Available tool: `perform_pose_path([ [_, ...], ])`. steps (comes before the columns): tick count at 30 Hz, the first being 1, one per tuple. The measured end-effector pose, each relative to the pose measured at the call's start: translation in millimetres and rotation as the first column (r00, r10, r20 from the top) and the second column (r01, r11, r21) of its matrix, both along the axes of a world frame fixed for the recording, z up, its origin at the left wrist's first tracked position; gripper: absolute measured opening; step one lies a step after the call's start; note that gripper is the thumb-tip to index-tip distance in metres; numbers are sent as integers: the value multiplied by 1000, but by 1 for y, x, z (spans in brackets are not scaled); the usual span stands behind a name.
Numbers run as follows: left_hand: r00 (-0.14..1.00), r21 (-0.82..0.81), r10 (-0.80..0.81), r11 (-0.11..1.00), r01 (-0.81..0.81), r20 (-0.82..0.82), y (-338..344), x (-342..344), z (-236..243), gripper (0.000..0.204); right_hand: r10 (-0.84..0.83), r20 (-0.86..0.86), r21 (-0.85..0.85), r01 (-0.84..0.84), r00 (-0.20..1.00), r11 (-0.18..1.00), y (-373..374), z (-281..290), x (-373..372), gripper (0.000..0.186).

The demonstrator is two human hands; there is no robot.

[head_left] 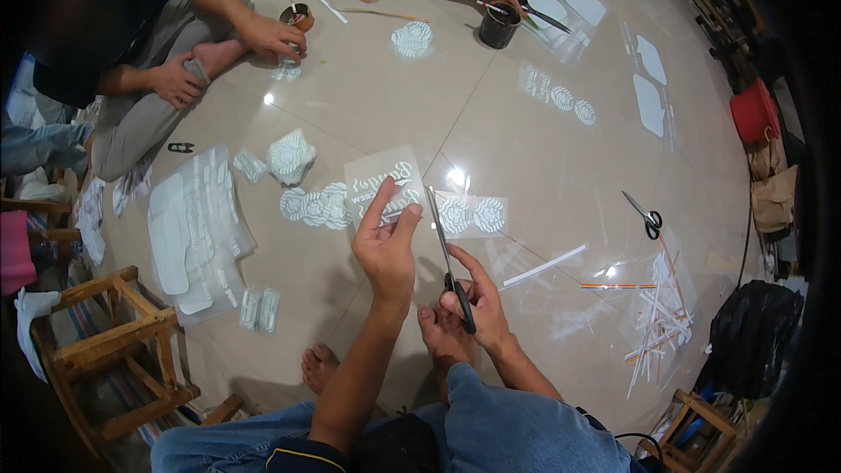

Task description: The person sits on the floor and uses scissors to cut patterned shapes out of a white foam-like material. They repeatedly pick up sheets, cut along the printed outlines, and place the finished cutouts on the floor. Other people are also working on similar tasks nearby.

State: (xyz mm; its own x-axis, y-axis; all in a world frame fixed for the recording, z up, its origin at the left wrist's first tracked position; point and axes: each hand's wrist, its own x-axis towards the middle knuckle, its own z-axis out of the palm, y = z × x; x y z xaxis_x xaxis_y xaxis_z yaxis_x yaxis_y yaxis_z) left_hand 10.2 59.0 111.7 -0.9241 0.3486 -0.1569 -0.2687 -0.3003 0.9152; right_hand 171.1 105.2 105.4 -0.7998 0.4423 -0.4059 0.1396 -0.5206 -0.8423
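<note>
A clear sheet with pale lettering [372, 170] is pinched between the thumb and fingers of my left hand [385, 259]. My right hand [482, 305] grips black-handled scissors [442, 241], their blades pointing away from me along the sheet's right edge. The blades look nearly closed; I cannot tell whether they touch the sheet. Below it on the floor, a strip with round pale prints [473, 215] lies to the right and a row of overlapping round pieces [314, 207] to the left.
Stacked printed sheets [194, 232] lie at left, beyond a wooden stool [114, 355]. Paper offcuts [659, 324] and other scissors [646, 215] are at right. Two people work across the floor; one hand [273, 38] is near a brown cup [298, 17]. A dark cup [498, 26] stands farther back.
</note>
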Motion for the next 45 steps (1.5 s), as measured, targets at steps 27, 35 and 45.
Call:
perform_pose_path([
  [27,1000,-56,-3,998,4,11,-2,3,-4,56,4,2,27,-4,1000,1000,-5,1,-10,74],
  [35,1000,-18,-12,1000,12,23,-2,3,-4,57,-22,32,32,21,999,999,-5,4,-12,72],
  [45,995,-7,-84,996,85,61,-1,10,-1,54,-86,11,26,86,996,996,7,6,-31,71],
])
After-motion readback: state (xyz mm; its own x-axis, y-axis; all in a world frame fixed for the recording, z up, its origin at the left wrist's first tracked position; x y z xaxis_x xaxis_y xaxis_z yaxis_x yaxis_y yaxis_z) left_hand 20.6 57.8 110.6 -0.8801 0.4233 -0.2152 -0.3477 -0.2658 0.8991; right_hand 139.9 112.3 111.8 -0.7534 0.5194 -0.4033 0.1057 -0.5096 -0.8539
